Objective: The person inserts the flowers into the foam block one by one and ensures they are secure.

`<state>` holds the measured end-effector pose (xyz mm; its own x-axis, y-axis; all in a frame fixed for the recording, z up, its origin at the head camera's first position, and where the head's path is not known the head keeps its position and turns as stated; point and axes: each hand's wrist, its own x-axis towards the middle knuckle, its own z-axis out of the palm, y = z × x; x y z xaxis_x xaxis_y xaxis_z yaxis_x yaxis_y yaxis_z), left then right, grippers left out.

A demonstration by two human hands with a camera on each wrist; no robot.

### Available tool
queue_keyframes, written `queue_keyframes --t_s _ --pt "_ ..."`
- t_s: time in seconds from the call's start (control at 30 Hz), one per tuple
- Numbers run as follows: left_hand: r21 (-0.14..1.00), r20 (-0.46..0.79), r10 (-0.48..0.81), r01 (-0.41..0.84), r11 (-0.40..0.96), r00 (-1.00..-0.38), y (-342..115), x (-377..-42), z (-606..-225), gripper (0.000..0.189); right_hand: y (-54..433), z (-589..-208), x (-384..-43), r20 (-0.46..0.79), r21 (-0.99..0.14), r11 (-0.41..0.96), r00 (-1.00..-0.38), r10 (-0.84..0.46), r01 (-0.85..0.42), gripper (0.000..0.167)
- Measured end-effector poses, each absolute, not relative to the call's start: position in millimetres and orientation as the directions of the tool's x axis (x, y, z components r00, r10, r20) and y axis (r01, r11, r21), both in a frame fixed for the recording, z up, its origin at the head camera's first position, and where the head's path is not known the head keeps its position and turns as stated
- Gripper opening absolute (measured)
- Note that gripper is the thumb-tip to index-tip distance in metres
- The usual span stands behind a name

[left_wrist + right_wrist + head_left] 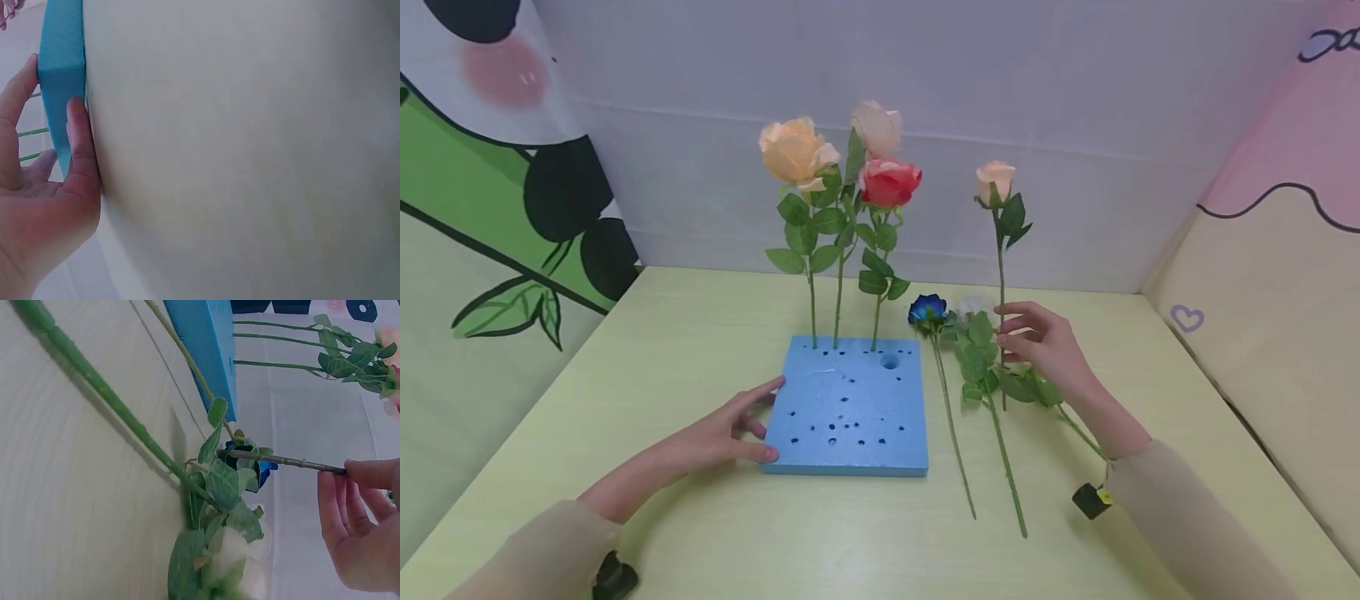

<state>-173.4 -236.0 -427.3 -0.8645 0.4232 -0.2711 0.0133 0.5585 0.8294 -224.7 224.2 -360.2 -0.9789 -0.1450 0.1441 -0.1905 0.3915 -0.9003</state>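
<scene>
My right hand (1045,346) pinches the stem of a pale peach rose (995,181) between thumb and fingertips. That rose stands upright in the air, its cut stem end (281,461) jutting past the fingers in the right wrist view. A blue foam block (850,408) with many small holes lies on the table. Against its left side rests my left hand (730,429), thumb by the near corner and index fingertip farther back. Three roses stand in the block's back row: an orange-yellow rose (795,152), a pale pink rose (877,131) and a red-pink rose (890,182).
Right of the block, a blue rose (928,310) and a white rose (234,556) lie on the table (700,533), stems toward the near edge. Another leafy stem (1078,431) lies under the right forearm. A pale cloth wall (1075,108) hangs behind.
</scene>
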Motion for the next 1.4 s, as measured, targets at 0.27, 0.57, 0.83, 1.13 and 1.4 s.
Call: queue_keyframes --t_s 0.27,0.57,0.83,1.13,1.4 --pt "0.833 -0.285 0.419 -0.007 0.553 -0.862 -234.4 -174.9 -426.9 0.099 191.5 -361.8 -248.0 0.213 -0.930 0.284 -0.972 -0.104 -0.234 0.034" --pt "0.826 -0.312 0.374 -0.055 0.561 -0.873 -228.9 -170.9 -425.2 0.098 161.9 -362.8 -266.2 0.274 -0.916 0.281 -0.958 -0.078 -0.285 0.028" --pt "0.812 -0.318 0.341 -0.068 0.580 -0.885 -222.6 -164.6 -423.6 0.097 144.5 -365.1 -277.8 0.341 -0.902 0.263 -0.939 -0.052 -0.343 0.025" --pt "0.820 -0.331 0.339 -0.090 0.565 -0.881 -224.8 -163.4 -423.4 0.096 132.2 -370.1 -284.8 0.346 -0.906 0.244 -0.937 -0.043 -0.346 0.027" --pt "0.826 -0.335 0.339 -0.100 0.555 -0.879 -224.6 -163.3 -422.3 0.096 127.0 -372.5 -287.2 0.365 -0.886 0.281 -0.929 -0.067 -0.368 0.024"
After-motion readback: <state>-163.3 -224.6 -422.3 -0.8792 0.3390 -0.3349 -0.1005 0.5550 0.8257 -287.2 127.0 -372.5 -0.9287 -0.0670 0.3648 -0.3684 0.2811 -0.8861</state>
